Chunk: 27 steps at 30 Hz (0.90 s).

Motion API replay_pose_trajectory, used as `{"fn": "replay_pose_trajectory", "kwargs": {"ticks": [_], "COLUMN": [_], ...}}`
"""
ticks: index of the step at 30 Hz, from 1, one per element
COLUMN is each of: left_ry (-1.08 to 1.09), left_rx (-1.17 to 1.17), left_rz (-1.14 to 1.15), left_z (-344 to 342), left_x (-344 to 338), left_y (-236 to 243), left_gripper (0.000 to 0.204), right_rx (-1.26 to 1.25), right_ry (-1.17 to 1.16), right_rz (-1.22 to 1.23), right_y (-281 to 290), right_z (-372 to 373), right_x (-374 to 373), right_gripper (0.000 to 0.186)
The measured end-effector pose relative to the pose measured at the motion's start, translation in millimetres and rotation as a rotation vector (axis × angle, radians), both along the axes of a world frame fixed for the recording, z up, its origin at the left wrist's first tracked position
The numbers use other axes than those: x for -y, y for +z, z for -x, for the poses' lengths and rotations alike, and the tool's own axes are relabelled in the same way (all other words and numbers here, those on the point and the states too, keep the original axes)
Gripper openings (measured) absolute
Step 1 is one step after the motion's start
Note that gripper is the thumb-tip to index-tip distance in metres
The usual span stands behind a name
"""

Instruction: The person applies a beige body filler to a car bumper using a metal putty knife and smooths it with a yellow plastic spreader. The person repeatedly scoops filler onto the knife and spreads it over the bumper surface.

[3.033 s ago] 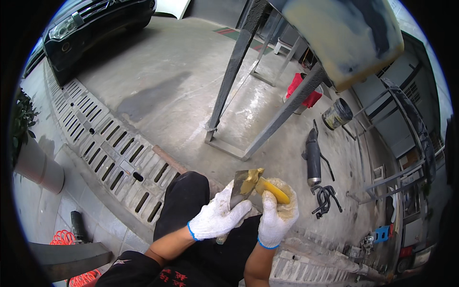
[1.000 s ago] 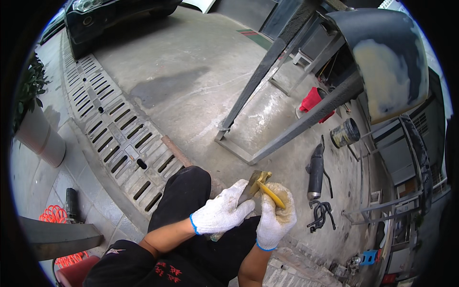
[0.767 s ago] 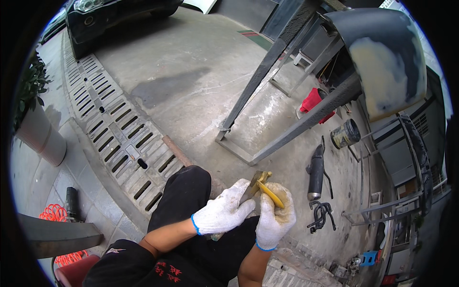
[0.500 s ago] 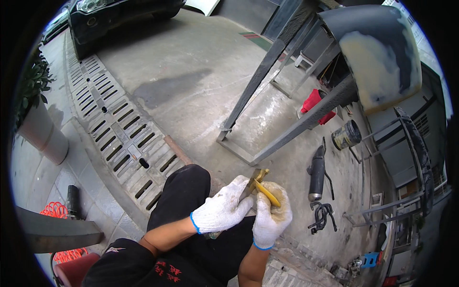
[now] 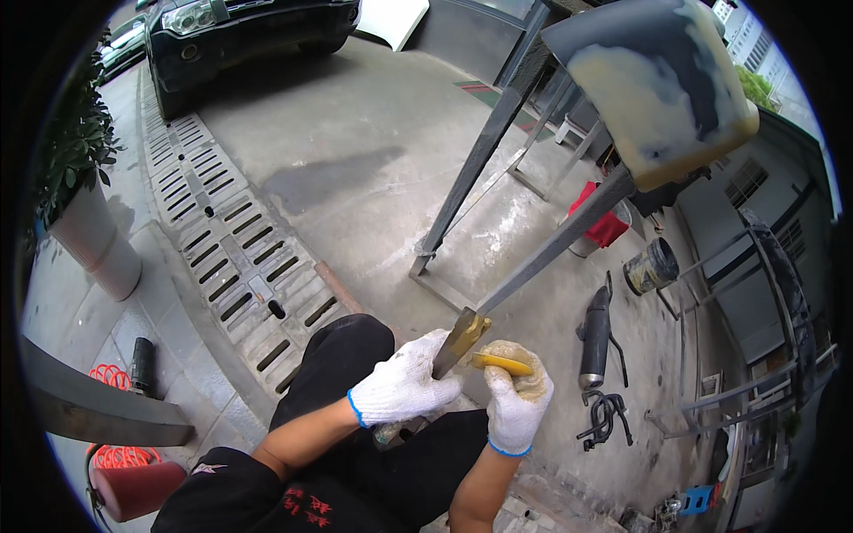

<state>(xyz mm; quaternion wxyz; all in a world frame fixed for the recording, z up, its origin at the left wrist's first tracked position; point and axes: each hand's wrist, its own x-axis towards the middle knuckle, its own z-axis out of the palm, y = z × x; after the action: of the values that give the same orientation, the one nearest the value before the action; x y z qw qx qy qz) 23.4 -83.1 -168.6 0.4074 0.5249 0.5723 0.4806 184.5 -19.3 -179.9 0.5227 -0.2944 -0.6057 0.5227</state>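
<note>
My left hand [image 5: 404,382], in a white knitted glove with a blue cuff, is closed around a flat grey putty knife [image 5: 458,340]. Yellow-brown paste coats its upper end. Just to the right, my right hand [image 5: 520,404], in a matching glove with yellowish stains on its fingers, pinches a thin yellow spreader [image 5: 505,362]. A small gap separates the spreader from the knife. Both hands are above my black-trousered knees. Up at the right, a curved dark panel [image 5: 653,89] with a large beige filler patch rests on a metal stand [image 5: 484,151].
A slotted drain grate [image 5: 233,253] runs along the left toward a dark car [image 5: 253,40]. Right of me lie a muffler [image 5: 596,338], bent black tubing [image 5: 606,419] and a tipped bucket [image 5: 651,266]. A red cloth [image 5: 606,226] drapes another bucket. A white planter [image 5: 98,240] stands left.
The yellow spreader has come away from the knife, moving right and turning flatter. The knife's coated end now points up more openly. My view has shifted slightly.
</note>
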Motion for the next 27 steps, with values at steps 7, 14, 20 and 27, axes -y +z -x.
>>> {"fn": "replay_pose_trajectory", "kwargs": {"ticks": [7, 14, 20, 27], "left_ry": [-0.021, 0.006, -0.146, -0.221], "left_rx": [0.197, 0.557, 0.751, 0.771], "left_rz": [0.224, -0.003, -0.402, -0.931], "left_z": [-1, -3, 13, 17], "left_x": [-3, -22, -57, -102], "left_y": [11, 7, 13, 96], "left_gripper": [0.034, 0.021, 0.026, 0.04], "right_rx": [-0.369, -0.646, -0.69, -0.577], "right_ry": [0.135, 0.262, 0.237, 0.085], "right_rz": [0.121, 0.136, 0.017, -0.237], "right_y": [-1, 1, 51, 132], "right_z": [-24, -49, -72, -70], "right_x": [-18, -54, -83, -120], "right_gripper": [0.027, 0.031, 0.034, 0.031]}}
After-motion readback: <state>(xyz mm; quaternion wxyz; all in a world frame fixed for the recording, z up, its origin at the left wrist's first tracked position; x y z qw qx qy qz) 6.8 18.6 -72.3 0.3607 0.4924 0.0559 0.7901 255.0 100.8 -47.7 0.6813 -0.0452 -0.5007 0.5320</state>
